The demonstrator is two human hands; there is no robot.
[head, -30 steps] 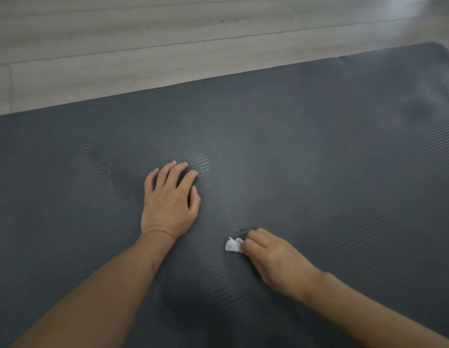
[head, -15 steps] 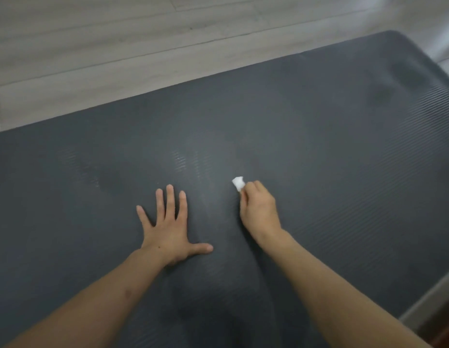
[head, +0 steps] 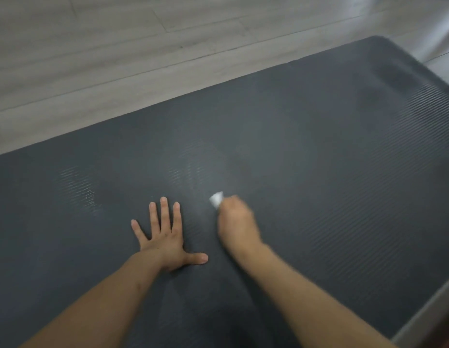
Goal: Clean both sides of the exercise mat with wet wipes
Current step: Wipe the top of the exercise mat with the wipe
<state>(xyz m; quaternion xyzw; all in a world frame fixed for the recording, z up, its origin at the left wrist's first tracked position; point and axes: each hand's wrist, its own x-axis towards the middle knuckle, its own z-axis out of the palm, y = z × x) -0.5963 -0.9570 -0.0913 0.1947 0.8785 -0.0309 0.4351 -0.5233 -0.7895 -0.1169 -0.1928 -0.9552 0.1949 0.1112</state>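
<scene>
While my left hand [head: 165,237] lies flat with fingers spread on the mat [head: 318,172], I see my right hand [head: 237,222], blurred, curled round a white wipe [head: 216,199] just beyond it, touching the mat; pale floor [head: 117,59] lies beyond.

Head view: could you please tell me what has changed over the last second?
The right hand, gripping the wet wipe, swept away from the body up the mat. The left hand spread its fingers flat, thumb out. The left hand still presses the mat; the wipe stays held.
</scene>
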